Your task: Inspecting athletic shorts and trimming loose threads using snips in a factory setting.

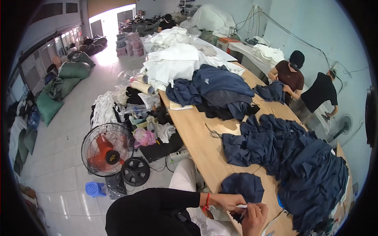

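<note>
Head view: a small dark piece [237, 217] was pinched between left hand [228, 201] and right hand [256, 219].
Fingers were nearly closed; fine handwork seemed in hand, steady pinching called for.

A long wooden table [197, 133] carries a heap of white cloth [171, 65] toward its far end, a dark blue cloth pile [224, 84] just nearer, a long rumpled navy heap [295, 157] along its right side, and a smaller navy piece [242, 187] near the left edge.
</note>
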